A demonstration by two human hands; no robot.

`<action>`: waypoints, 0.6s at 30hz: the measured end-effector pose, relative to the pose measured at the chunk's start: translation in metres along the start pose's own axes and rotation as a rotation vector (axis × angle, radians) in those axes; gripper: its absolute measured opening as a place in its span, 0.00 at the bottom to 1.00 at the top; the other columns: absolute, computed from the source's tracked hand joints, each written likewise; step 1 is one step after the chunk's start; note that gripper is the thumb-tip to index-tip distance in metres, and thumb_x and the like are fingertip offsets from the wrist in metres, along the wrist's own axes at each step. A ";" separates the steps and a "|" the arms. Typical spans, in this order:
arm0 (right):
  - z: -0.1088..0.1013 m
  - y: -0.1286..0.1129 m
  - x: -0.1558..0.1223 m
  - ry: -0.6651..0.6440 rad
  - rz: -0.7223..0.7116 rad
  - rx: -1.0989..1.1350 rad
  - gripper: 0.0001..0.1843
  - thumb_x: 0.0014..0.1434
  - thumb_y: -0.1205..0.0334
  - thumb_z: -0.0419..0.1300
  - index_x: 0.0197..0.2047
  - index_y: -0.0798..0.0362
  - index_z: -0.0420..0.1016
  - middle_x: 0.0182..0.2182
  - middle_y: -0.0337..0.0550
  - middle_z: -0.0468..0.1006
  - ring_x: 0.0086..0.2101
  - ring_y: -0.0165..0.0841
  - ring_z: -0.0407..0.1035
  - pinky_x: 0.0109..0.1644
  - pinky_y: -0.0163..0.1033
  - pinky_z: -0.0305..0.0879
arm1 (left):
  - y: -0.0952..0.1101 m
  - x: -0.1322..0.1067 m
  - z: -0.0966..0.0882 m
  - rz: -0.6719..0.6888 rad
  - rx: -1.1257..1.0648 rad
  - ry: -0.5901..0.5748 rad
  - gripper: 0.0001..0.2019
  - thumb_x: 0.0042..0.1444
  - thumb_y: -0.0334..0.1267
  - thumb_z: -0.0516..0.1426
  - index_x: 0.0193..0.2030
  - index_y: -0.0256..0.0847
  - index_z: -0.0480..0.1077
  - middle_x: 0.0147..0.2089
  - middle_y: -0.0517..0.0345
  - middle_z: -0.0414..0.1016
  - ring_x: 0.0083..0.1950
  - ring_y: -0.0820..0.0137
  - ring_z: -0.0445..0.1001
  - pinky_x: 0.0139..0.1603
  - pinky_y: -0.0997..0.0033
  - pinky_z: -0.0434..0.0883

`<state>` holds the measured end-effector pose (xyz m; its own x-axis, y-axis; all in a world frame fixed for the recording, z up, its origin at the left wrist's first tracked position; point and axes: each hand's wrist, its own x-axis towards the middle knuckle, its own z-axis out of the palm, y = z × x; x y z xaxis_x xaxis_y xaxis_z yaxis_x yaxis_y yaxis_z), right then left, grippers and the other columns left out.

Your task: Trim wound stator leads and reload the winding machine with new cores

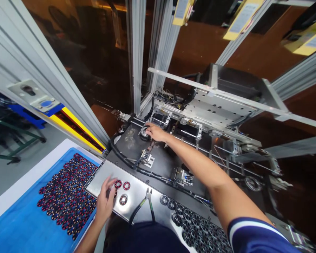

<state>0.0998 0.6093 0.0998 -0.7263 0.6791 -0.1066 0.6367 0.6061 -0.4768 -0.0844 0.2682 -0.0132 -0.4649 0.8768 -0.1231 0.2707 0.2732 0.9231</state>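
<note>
Four loose wound discs [126, 185] are set out on the bench [134, 190], apparently for easy reach.
Nearest, too many grey discs [197, 225] to count are massed beside one pair of pliers [149, 197], handles turned wearer-ward, presumably for ready grasping. The wound discs are partly covered by the left hand [105, 202], fingers parted and curled; whether one is gripped cannot be told. Farther off, one round fixture [144, 132] is touched by the right hand [156, 133], its grip unclear.

Green cart [0, 156] on grey floor [7, 181]
</note>
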 end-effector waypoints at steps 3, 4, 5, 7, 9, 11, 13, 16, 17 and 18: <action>0.001 0.000 0.005 -0.022 0.019 -0.033 0.18 0.66 0.56 0.60 0.56 0.54 0.71 0.58 0.50 0.70 0.54 0.42 0.69 0.58 0.55 0.68 | -0.001 0.001 0.000 -0.003 0.003 -0.001 0.28 0.63 0.51 0.52 0.65 0.39 0.58 0.57 0.42 0.76 0.59 0.58 0.74 0.64 0.52 0.65; 0.002 0.000 0.007 -0.030 0.027 -0.044 0.18 0.66 0.56 0.60 0.56 0.54 0.71 0.58 0.50 0.71 0.54 0.42 0.69 0.57 0.55 0.68 | -0.002 0.001 0.000 -0.003 0.005 0.001 0.28 0.63 0.51 0.52 0.65 0.38 0.58 0.57 0.41 0.76 0.60 0.58 0.74 0.65 0.52 0.65; 0.003 0.000 0.009 -0.036 0.036 -0.054 0.17 0.66 0.56 0.60 0.56 0.54 0.71 0.57 0.50 0.71 0.53 0.42 0.69 0.57 0.54 0.68 | -0.002 0.001 0.001 -0.003 0.006 0.001 0.28 0.64 0.51 0.52 0.65 0.38 0.58 0.57 0.41 0.76 0.60 0.58 0.74 0.65 0.52 0.65; 0.006 -0.001 0.013 -0.049 0.059 -0.074 0.17 0.66 0.56 0.59 0.55 0.54 0.71 0.56 0.50 0.72 0.52 0.41 0.70 0.55 0.53 0.70 | -0.003 0.000 0.001 -0.002 0.005 0.004 0.28 0.64 0.51 0.52 0.66 0.38 0.58 0.57 0.41 0.76 0.60 0.58 0.74 0.65 0.51 0.65; 0.010 0.000 0.017 -0.060 0.084 -0.092 0.17 0.66 0.56 0.59 0.55 0.54 0.71 0.54 0.49 0.73 0.50 0.40 0.71 0.54 0.51 0.71 | -0.004 -0.001 0.001 0.000 0.001 0.006 0.28 0.64 0.51 0.52 0.65 0.39 0.58 0.57 0.41 0.76 0.59 0.57 0.74 0.64 0.51 0.65; 0.013 0.001 0.020 -0.069 0.101 -0.106 0.16 0.66 0.56 0.59 0.54 0.54 0.71 0.53 0.49 0.73 0.49 0.39 0.72 0.52 0.50 0.72 | -0.004 -0.001 0.001 0.005 -0.004 0.011 0.28 0.63 0.52 0.52 0.65 0.39 0.58 0.57 0.41 0.76 0.59 0.57 0.74 0.64 0.52 0.66; 0.013 0.001 0.021 -0.071 0.103 -0.120 0.16 0.66 0.56 0.59 0.54 0.54 0.71 0.52 0.48 0.74 0.47 0.38 0.73 0.50 0.49 0.73 | -0.004 0.000 0.002 0.009 -0.005 0.014 0.28 0.63 0.52 0.52 0.65 0.39 0.59 0.57 0.41 0.76 0.59 0.57 0.74 0.64 0.52 0.66; 0.011 0.000 0.016 -0.039 0.086 -0.156 0.16 0.66 0.57 0.59 0.54 0.54 0.71 0.52 0.48 0.74 0.48 0.38 0.73 0.51 0.50 0.73 | -0.003 0.001 0.003 0.013 -0.003 0.021 0.28 0.63 0.52 0.53 0.65 0.39 0.59 0.56 0.41 0.77 0.59 0.56 0.75 0.64 0.51 0.66; 0.011 -0.002 0.011 -0.017 0.077 -0.172 0.16 0.66 0.57 0.59 0.54 0.54 0.71 0.53 0.48 0.74 0.49 0.39 0.72 0.52 0.51 0.72 | -0.002 0.001 0.003 0.015 -0.003 0.023 0.28 0.63 0.52 0.53 0.64 0.39 0.59 0.56 0.41 0.77 0.59 0.56 0.75 0.64 0.51 0.67; 0.010 -0.003 0.005 0.009 0.066 -0.191 0.16 0.66 0.57 0.59 0.55 0.54 0.71 0.55 0.49 0.72 0.51 0.40 0.71 0.55 0.53 0.71 | -0.002 0.000 0.003 0.018 -0.003 0.026 0.28 0.63 0.52 0.52 0.64 0.39 0.59 0.56 0.41 0.77 0.58 0.57 0.75 0.63 0.52 0.67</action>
<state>0.0913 0.6064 0.0920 -0.6799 0.7228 -0.1240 0.7207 0.6274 -0.2947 -0.0830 0.2690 -0.0164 -0.4820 0.8707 -0.0972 0.2769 0.2566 0.9260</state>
